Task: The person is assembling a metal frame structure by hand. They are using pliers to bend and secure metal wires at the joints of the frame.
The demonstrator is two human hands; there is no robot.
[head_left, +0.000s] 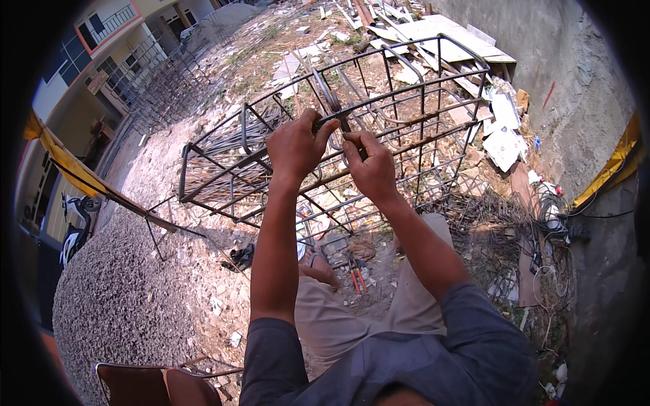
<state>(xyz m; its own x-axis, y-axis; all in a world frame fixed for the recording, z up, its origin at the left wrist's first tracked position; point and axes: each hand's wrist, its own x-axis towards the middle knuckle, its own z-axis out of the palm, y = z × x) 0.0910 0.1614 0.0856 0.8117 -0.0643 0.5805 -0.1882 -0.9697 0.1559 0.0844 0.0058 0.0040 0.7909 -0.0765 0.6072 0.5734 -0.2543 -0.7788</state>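
A long cage of steel rebar [183,172], made of straight bars and bent rectangular stirrups, spans the view in front of me. My left hand [296,147] is closed around a dark rebar near the cage's middle, its thumb pressed along the bar. Just right of it, my right hand [371,168] is pinched on a small dark piece by the same bar; fingers hide most of it, so its kind is unclear. Red-handled cutters [358,276] lie on the ground below the cage, near my feet.
A grey gravel heap [128,298] rises at left, with a brown chair [135,384] at the lower left. Loose rebar [223,179] lies beyond the cage. Broken white boards [467,40] and tangled cables [552,271] line the concrete wall [569,88] at right.
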